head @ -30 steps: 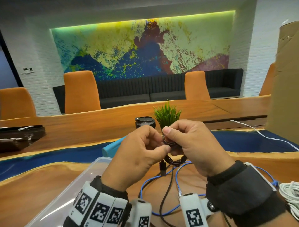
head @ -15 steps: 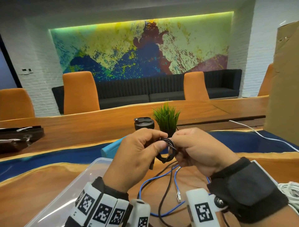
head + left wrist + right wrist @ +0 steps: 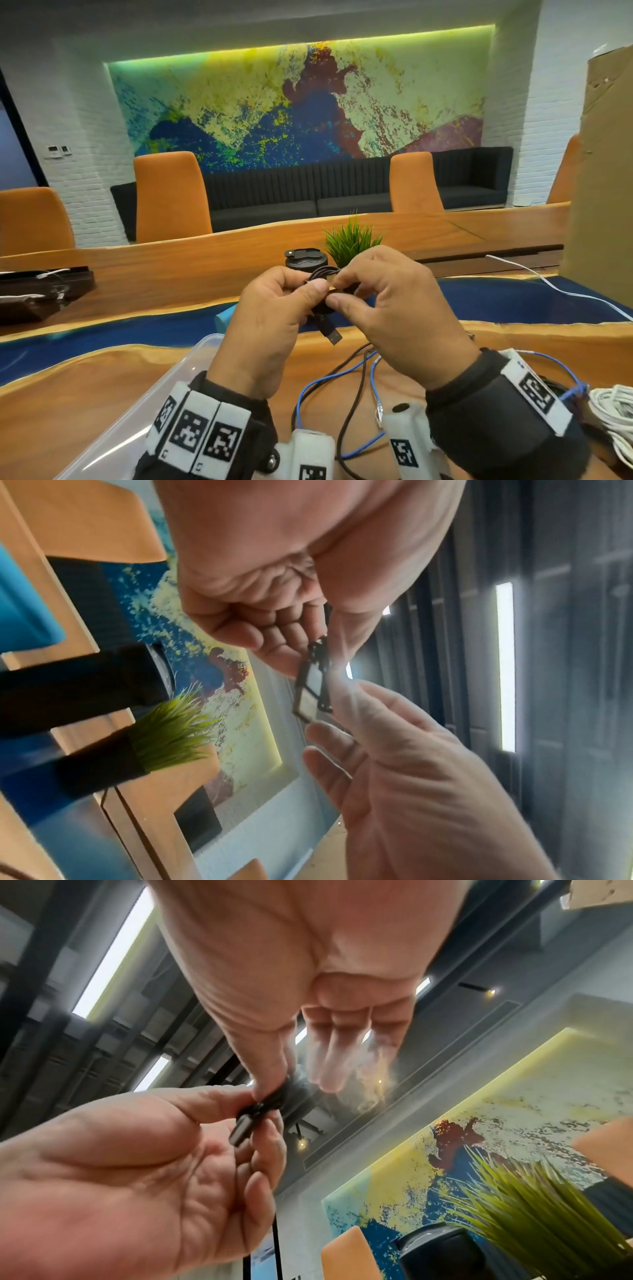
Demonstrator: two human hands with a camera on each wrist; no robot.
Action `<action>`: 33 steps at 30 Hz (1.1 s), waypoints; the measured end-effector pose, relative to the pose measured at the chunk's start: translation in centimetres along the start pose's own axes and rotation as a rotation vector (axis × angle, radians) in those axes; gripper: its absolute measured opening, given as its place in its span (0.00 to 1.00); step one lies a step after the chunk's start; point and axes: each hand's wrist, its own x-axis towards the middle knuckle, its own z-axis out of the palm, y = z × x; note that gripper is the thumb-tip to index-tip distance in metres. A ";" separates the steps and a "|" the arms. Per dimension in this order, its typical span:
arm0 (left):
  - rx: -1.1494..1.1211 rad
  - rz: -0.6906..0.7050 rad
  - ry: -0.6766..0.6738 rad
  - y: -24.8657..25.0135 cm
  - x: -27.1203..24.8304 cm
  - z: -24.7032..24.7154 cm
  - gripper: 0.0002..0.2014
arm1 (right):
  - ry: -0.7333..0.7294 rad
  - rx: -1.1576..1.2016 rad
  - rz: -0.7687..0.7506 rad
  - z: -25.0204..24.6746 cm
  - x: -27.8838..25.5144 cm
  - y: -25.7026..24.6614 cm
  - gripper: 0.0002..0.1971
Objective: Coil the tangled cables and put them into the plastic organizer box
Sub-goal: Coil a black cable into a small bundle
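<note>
A small coil of black cable point(image 3: 322, 274) is held up above the table between both hands. My left hand point(image 3: 308, 282) pinches it with thumb and fingers on the left. My right hand point(image 3: 342, 291) pinches it from the right. The cable's USB plug point(image 3: 334, 337) hangs just below the coil, and its loose tail point(image 3: 356, 380) runs down to the table. In the left wrist view the coil point(image 3: 313, 685) shows between the fingertips. The plug point(image 3: 243, 1129) lies against the left fingers in the right wrist view. The clear plastic box point(image 3: 137, 407) sits at the lower left.
A blue cable point(image 3: 308, 387) lies loose under the hands. A white cable bundle point(image 3: 613, 411) sits at the right edge. Behind the hands stand a green plant point(image 3: 352, 240), a black lidded cup point(image 3: 303, 257) and a teal object point(image 3: 224, 317). Cardboard point(image 3: 603, 171) rises at the right.
Both hands have risen a little and shifted left with the coil. The right hand has turned round the coil, and the USB plug now hangs free below it.
</note>
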 end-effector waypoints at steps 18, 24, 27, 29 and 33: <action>-0.194 0.026 -0.040 0.1 0.3 -0.2 0.07 | -0.052 0.922 0.286 -1.2 0.6 0.5 0.13; -0.188 0.015 -0.039 0.3 0.1 0.2 0.10 | 0.034 0.725 0.230 -0.7 0.4 0.0 0.07; -0.086 0.054 -0.087 0.6 -0.1 0.2 0.11 | 0.069 0.750 0.327 -0.8 0.5 0.2 0.01; 0.003 0.086 -0.107 0.8 -0.2 0.1 0.12 | 0.055 0.774 0.375 -0.9 0.5 0.3 0.03; 0.231 0.199 -0.096 0.9 -0.5 0.3 0.13 | -0.017 0.792 0.438 -0.8 0.5 0.1 0.06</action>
